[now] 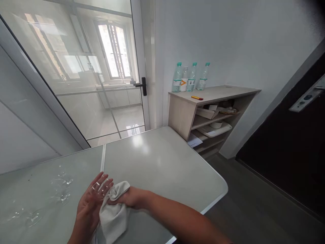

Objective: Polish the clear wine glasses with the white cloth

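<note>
My left hand [87, 203] is curved around a clear glass [100, 187], palm turned up and fingers behind it. Only highlights and a faint outline of the glass show, so its full shape is hard to make out. A light grey cloth [114, 217] is bunched in my right hand [129, 198], pressed close against the glass, with its loose part hanging down. The cloth covers most of my right fingers. Several more clear glasses [64, 196] stand on the table to the left of my left hand, faint against its surface.
The pale table [157, 169] has a metal edge and a seam. Behind it is a glass door [119, 112] with a black handle. A wooden shelf unit [180, 113] at the right bears plastic bottles [191, 79] and a yellow-orange cutter [197, 98]. A dark door [286, 142] stands far right.
</note>
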`<state>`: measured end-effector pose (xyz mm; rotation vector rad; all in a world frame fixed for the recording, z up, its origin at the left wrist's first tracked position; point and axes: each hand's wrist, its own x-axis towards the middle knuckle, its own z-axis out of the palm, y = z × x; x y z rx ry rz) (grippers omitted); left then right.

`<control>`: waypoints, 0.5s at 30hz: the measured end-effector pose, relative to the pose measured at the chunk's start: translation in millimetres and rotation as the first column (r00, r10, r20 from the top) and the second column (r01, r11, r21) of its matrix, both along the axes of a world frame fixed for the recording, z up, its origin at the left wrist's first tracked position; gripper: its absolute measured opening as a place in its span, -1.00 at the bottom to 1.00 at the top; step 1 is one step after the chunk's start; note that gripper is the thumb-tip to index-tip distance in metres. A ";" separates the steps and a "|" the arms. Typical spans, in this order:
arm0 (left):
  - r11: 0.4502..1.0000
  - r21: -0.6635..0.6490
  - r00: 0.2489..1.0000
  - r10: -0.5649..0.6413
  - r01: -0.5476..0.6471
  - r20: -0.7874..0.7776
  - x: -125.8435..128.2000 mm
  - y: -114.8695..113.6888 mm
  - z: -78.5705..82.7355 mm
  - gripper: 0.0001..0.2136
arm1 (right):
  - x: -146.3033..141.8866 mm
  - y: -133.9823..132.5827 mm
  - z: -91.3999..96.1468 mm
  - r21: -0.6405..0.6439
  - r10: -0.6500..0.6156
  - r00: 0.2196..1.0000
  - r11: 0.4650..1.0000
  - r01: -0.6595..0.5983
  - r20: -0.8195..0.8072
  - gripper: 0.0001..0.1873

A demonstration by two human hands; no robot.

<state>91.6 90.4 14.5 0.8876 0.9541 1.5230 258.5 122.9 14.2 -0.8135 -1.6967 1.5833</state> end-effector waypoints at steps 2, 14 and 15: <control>1.000 -0.008 0.999 -0.030 0.030 0.019 -1.8 0.4 -1.5 -0.07 | 3.5 1.4 2.9 -0.047 0.071 0.997 0.996 -0.072 -0.026 -0.66; 0.907 0.324 0.919 0.342 -0.269 -0.195 14.5 -10.4 9.6 -0.33 | 21.2 15.6 -5.0 -0.344 -0.391 0.910 0.881 0.326 -0.139 -0.65; 0.906 0.331 0.919 0.340 -0.262 -0.202 14.2 -12.4 8.2 -0.34 | 18.5 14.5 -6.3 -0.460 -0.312 0.927 0.868 0.188 -0.210 -0.59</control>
